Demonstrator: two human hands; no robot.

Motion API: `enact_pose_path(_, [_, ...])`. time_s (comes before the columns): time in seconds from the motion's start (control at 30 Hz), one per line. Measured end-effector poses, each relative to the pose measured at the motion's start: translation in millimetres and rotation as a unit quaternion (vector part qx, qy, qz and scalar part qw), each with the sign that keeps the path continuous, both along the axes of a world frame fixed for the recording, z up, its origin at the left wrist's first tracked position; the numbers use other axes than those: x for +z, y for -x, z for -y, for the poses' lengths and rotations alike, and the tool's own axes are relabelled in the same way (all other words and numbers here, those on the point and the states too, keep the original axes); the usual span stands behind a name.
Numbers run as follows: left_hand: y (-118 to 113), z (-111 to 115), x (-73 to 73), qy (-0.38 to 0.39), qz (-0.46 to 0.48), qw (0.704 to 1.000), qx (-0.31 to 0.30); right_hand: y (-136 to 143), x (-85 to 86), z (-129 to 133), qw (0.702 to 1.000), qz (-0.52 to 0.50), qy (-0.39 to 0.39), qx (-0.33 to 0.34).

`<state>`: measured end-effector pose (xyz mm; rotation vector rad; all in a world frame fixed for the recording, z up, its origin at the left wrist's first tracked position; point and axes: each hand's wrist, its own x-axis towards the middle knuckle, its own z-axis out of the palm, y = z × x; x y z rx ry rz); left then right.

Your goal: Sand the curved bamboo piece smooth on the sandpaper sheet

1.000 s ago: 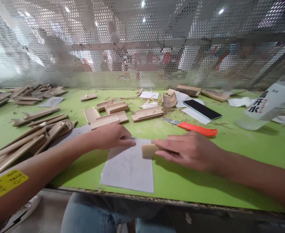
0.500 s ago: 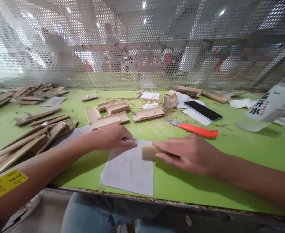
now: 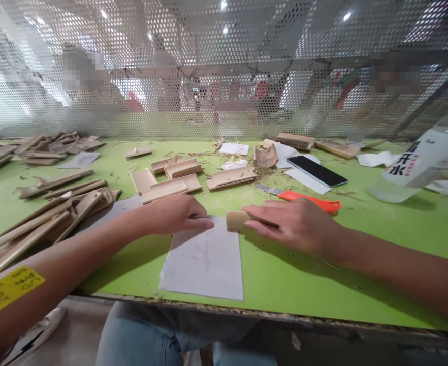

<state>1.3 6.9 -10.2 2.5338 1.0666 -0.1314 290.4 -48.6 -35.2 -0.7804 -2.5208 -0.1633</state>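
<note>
A pale sheet of paper (image 3: 203, 264) with grey smudges lies on the green table near its front edge. My left hand (image 3: 180, 213) is closed at the sheet's upper left corner, fingers curled and thumb pressed along the top edge; its fingertips are partly hidden. In my right hand (image 3: 290, 223) is a short, curved piece of bamboo (image 3: 236, 220), gripped between thumb and fingers. The bamboo's free end is over the sheet's upper right corner; whether it touches the paper I cannot tell. Just beyond my right hand lies an orange-handled utility knife (image 3: 310, 201), blade out.
Split bamboo pieces (image 3: 170, 189) lie ahead, with a larger heap (image 3: 52, 218) on the left. A phone (image 3: 317, 171) rests on paper beyond the knife. At the right stands a plastic bottle (image 3: 410, 168). A perforated metal screen (image 3: 224, 101) borders the table's far side.
My right hand has moved a little away from me with the bamboo piece, toward the sheet's top edge. My left hand stays at the corner. The view has shifted slightly.
</note>
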Motion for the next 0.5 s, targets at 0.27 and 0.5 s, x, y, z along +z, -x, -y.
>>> enact_pose_path(0.27, [0.1, -1.2, -1.3, 0.004, -0.001, 1.0, -0.006, 2.5, 1.4, 3.0, 1.0, -0.012, 0.024, 0.006])
enact_pose_path(0.5, [-0.1, -0.8, -0.2, 0.013, 0.004, 1.0, -0.006, 4.4, 2.4, 6.9, 0.999, -0.006, 0.025, 0.027])
